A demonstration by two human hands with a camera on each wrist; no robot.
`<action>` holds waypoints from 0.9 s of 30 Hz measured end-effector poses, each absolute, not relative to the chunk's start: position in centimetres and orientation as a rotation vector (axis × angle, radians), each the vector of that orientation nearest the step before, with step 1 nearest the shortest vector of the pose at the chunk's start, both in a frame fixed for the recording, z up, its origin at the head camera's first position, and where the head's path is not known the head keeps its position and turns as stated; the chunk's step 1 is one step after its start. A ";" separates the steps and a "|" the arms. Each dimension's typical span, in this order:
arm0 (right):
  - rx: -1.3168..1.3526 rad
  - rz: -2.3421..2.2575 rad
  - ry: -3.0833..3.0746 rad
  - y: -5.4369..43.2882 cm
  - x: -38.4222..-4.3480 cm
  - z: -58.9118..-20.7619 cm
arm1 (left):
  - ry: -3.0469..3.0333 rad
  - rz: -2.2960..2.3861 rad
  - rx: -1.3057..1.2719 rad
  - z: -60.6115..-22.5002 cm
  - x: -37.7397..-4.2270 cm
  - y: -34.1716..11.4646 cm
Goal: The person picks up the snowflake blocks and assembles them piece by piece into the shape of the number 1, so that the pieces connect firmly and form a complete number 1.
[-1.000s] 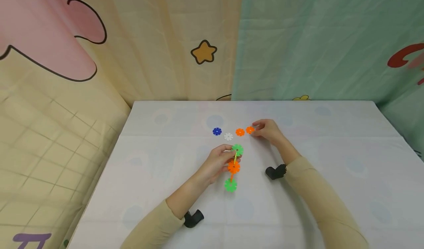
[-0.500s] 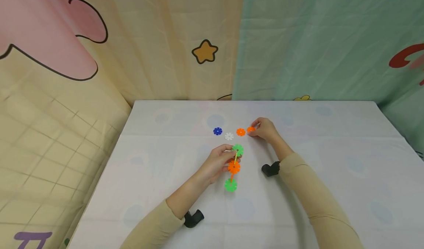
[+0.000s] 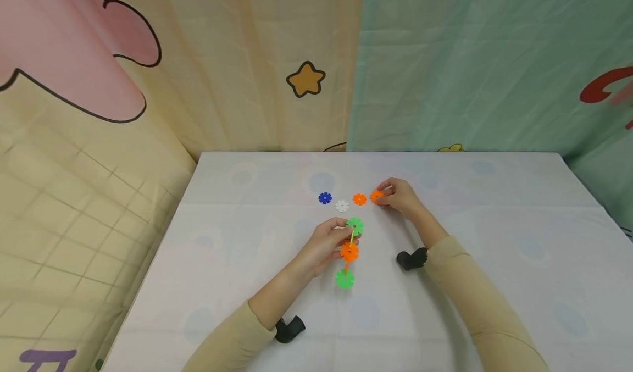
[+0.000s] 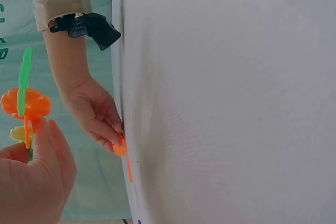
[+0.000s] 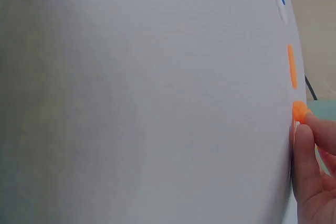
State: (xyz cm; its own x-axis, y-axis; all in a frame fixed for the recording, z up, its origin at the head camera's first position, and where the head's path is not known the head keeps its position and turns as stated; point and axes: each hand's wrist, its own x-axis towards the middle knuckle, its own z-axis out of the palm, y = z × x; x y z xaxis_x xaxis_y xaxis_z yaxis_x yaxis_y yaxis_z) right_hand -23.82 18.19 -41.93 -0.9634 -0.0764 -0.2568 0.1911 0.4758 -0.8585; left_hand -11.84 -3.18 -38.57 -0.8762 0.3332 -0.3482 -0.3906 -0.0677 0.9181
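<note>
My left hand [image 3: 321,245] holds a chain of interlocking notched discs by its upper end, with thumb and fingers at the top green disc [image 3: 355,225]. Below that come a yellow disc edge-on, an orange disc [image 3: 349,252], a further orange piece edge-on and a lower green disc [image 3: 344,279]. Farther back, my right hand [image 3: 403,197] pinches a loose orange disc [image 5: 299,110] between thumb and fingers. That disc stands tilted at the table surface in the right wrist view, its near part covered by fingertips.
Left of the right hand, another orange disc [image 3: 359,199], a white disc [image 3: 342,206] and a blue disc [image 3: 325,198] lie flat on the white-covered table [image 3: 237,251]. Black wrist-worn devices [image 3: 412,259] sit at both cuffs. A printed curtain [image 3: 257,59] hangs behind the table.
The right fingers have closed on the rightmost orange disc, which now sits slightly farther right and tilted. The left hand and its chain stay nearly still.
</note>
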 end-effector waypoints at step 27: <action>-0.141 -1.593 2.244 18.1 -20.4 -40.2 | 1.722 1.986 -0.069 -39.1 -11.9 -3.3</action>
